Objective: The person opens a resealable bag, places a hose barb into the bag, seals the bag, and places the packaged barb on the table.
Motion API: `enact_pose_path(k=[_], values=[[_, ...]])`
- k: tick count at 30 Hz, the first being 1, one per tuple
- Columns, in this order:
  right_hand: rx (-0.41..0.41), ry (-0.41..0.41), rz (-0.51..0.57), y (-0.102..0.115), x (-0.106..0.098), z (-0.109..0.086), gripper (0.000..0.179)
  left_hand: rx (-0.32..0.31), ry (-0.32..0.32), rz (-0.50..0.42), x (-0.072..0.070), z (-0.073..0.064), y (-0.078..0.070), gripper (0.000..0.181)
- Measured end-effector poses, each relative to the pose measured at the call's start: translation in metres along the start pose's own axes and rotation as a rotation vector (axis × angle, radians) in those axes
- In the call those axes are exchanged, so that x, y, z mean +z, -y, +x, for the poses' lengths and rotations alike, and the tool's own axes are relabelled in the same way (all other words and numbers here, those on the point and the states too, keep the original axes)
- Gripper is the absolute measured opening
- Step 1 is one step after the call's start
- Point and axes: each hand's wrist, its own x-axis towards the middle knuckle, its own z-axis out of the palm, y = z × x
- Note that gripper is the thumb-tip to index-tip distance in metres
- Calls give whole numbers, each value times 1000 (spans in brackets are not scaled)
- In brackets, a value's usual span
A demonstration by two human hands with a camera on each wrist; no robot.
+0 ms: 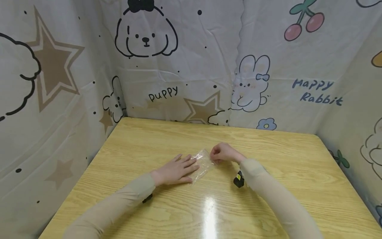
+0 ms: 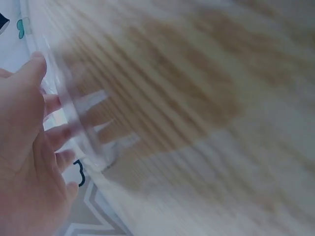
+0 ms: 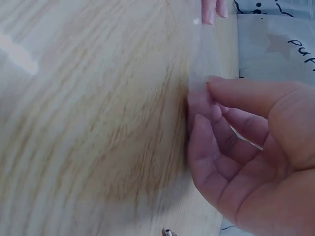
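Note:
A small clear plastic bag (image 1: 204, 163) lies on the wooden table, slightly crinkled and shiny. My left hand (image 1: 176, 169) rests on the bag's left part with fingers spread and straight. At the opposite edge, my right hand (image 1: 224, 152) pinches the bag's corner between thumb and curled fingers. The right wrist view shows the thumb and fingertips of the right hand (image 3: 246, 142) at the transparent film (image 3: 199, 64). In the left wrist view the left hand (image 2: 29, 137) reaches over the film's edge (image 2: 81, 123). Whether anything is inside the bag cannot be made out.
The light wooden table (image 1: 143, 142) extends around both hands. A patterned cloth (image 1: 191, 66) hangs behind it and on both sides. Small black devices sit under the wrists, one beside the right sleeve (image 1: 256, 169). Light glares off the table's near middle.

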Motion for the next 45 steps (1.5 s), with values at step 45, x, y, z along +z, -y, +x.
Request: enact_pose_path(k=[45], values=[[112, -91, 99, 7, 22, -41, 10, -81, 17, -80, -11, 7, -15, 67]])
